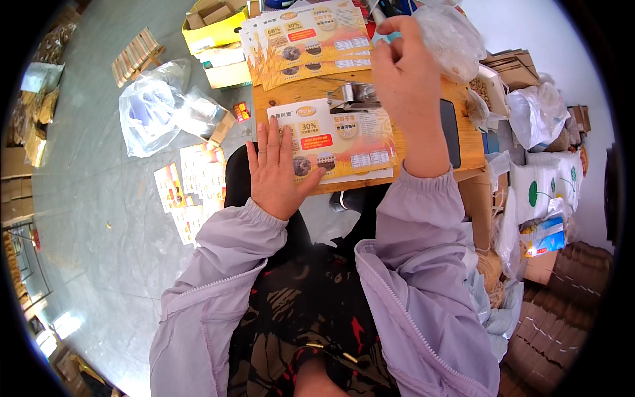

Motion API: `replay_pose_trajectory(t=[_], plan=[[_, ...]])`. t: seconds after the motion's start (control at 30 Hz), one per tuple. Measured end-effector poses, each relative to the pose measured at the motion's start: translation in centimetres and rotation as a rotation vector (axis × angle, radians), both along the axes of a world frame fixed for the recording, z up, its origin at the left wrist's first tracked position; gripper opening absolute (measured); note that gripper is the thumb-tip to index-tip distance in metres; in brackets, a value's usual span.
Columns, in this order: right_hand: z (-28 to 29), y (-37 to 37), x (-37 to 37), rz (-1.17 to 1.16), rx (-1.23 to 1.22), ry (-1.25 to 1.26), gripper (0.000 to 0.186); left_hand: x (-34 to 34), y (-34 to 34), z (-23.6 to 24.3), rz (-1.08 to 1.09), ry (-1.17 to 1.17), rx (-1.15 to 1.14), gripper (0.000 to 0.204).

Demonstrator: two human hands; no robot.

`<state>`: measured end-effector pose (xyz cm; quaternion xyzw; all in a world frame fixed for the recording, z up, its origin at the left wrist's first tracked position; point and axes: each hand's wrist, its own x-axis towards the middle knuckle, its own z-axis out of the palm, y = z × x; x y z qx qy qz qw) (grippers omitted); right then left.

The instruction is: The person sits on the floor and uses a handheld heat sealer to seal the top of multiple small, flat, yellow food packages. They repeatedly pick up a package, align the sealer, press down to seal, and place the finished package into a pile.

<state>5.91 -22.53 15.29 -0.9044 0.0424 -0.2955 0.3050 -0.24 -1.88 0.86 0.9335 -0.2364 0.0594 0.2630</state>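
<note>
My left hand (278, 169) lies flat with fingers spread on a printed yellow-and-white sheet (344, 142) at the wooden table's near edge. A shiny metal clip (355, 96) rests across the sheet's far edge. Beyond it, overlapping sheets of the same print (317, 43) are fanned out in a pile. My right hand (407, 66) is raised over the table, right of that pile, with its fingers bent inward. What its fingers hold, if anything, cannot be made out.
A dark phone (450, 132) lies on the wooden table (471, 142) by my right wrist. Clear plastic bags (450, 40) crowd the far right corner. Left of the table stands a yellow box (215, 30); printed sheets (192, 188) lie on the floor. Stacked cardboard (549, 331) fills the lower right.
</note>
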Motion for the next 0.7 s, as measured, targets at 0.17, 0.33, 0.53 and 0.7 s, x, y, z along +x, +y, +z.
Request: replay_pose_trajectory(t=[0.17, 0.33, 0.53, 0.7], plan=[[-1.1, 2.4, 1.1, 0.037, -0.056, 0.033, 0.013, 0.3, 0.1, -0.5, -0.021, 0.003, -0.052, 0.094], [-2.6, 3.9, 2.3, -0.01, -0.11, 0.136, 0.017, 0.4, 0.1, -0.1, -0.023, 0.015, -0.032, 0.095], [-4.7, 3.7, 3.2, -0.05, -0.188, 0.201, 0.016, 0.4, 0.5, -0.5, -0.032, 0.024, -0.035, 0.087], [-5.0, 3.7, 2.9, -0.036, -0.21, 0.281, 0.022, 0.8, 1.1, -1.0, 0.036, 0.068, -0.311, 0.079]])
